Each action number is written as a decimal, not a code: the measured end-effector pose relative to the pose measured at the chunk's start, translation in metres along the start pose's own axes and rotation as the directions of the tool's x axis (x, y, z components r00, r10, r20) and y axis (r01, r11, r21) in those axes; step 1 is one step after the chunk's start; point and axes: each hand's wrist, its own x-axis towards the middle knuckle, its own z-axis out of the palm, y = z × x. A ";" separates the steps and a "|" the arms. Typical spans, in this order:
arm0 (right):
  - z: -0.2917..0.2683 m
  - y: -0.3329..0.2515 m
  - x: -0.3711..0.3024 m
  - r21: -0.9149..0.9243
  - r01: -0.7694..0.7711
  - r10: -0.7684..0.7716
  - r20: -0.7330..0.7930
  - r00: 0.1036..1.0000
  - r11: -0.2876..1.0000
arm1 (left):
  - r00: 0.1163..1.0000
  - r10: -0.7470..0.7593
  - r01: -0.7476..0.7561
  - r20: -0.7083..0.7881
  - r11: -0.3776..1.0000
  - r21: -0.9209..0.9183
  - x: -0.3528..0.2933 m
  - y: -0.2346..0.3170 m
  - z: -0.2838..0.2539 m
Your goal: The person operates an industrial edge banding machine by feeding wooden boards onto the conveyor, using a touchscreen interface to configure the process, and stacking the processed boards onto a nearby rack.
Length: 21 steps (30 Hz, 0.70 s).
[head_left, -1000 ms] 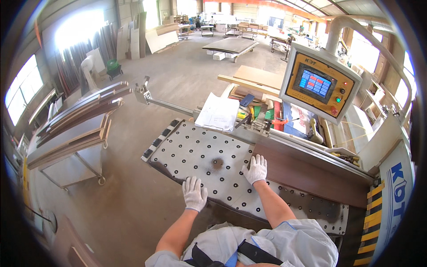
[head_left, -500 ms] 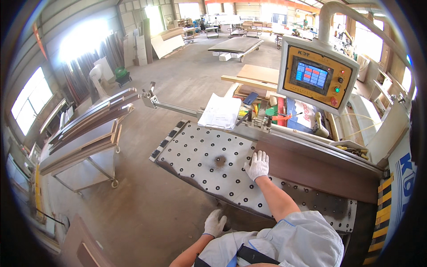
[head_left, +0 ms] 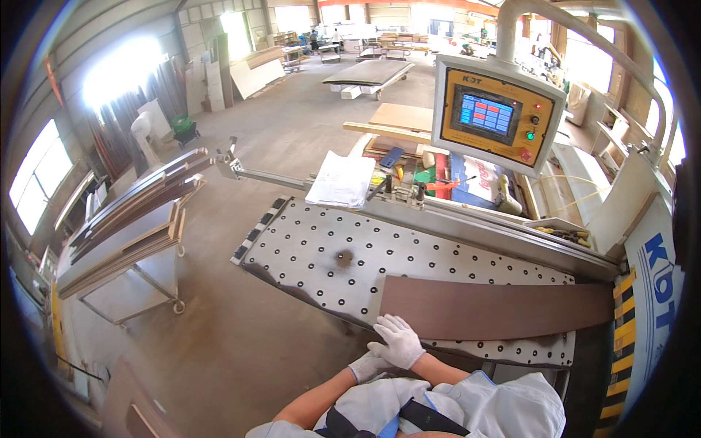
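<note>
A long brown board [head_left: 496, 310] lies flat on the pale table [head_left: 292, 252] dotted with black studs. Its right end reaches the yellow-and-black striped edge of the machine. My right hand [head_left: 399, 342], in a white knitted glove, is at the board's near left corner with its fingers stretched out. Whether the fingertips press on the board or only rest beside it, I cannot tell. Just below and left, my left hand [head_left: 367, 367], also gloved in white, comes close under the right hand, which covers its fingers.
A metal fence rail [head_left: 467, 226] runs along the table's far side. Papers [head_left: 340, 179], a phone [head_left: 392, 156] and tools lie beyond it. A control panel [head_left: 499, 113] hangs above from a bent pipe. At left, a wheeled cart [head_left: 139, 274] carries stacked boards.
The board has come away from the fence toward me, baring a strip of studs behind it. My right hand has drawn back with it, and my left hand has moved right, up to the right one.
</note>
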 end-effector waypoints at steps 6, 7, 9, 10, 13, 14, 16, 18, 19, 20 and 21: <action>-0.078 0.046 -0.023 0.004 -0.425 0.404 -0.323 0.856 0.905 | 0.940 -0.296 0.210 -0.169 0.894 -0.396 0.022 0.078 0.054; -0.067 0.080 -0.053 -0.058 -0.480 0.409 -0.443 0.798 0.875 | 0.955 -0.241 0.169 -0.171 0.921 -0.352 0.027 0.077 0.049; -0.085 0.090 -0.071 -0.249 -0.623 0.545 -0.318 0.776 0.742 | 0.929 -0.286 0.215 -0.234 0.933 -0.289 0.025 0.087 0.028; -0.095 0.097 -0.080 -0.332 -0.634 0.571 -0.276 0.773 0.699 | 0.912 -0.350 0.299 -0.213 0.924 -0.240 0.021 0.096 0.022; -0.112 0.140 -0.070 -0.533 -0.594 0.567 -0.238 0.789 0.603 | 0.883 -0.437 0.424 -0.172 0.899 -0.106 0.007 0.111 -0.002; -0.117 0.151 -0.049 -0.515 -0.579 0.592 -0.161 0.790 0.633 | 0.896 -0.410 0.401 -0.171 0.912 -0.082 0.001 0.100 -0.016; -0.109 0.155 -0.013 -0.480 -0.605 0.637 -0.118 0.762 0.635 | 0.897 -0.411 0.400 -0.161 0.911 -0.097 -0.002 0.084 -0.043; -0.094 0.153 0.009 -0.485 -0.651 0.682 -0.141 0.718 0.585 | 0.930 -0.347 0.341 -0.122 0.938 -0.063 -0.012 0.071 -0.064; -0.085 0.144 0.017 -0.490 -0.676 0.705 -0.160 0.691 0.551 | 0.944 -0.308 0.304 -0.115 0.951 -0.051 -0.022 0.068 -0.075; -0.074 0.137 0.025 -0.494 -0.702 0.728 -0.182 0.660 0.513 | 0.953 -0.289 0.287 -0.094 0.957 -0.035 -0.030 0.065 -0.088; -0.063 0.131 0.026 -0.492 -0.693 0.718 -0.178 0.672 0.526 | 0.947 -0.317 0.318 -0.052 0.948 0.007 -0.040 0.074 -0.090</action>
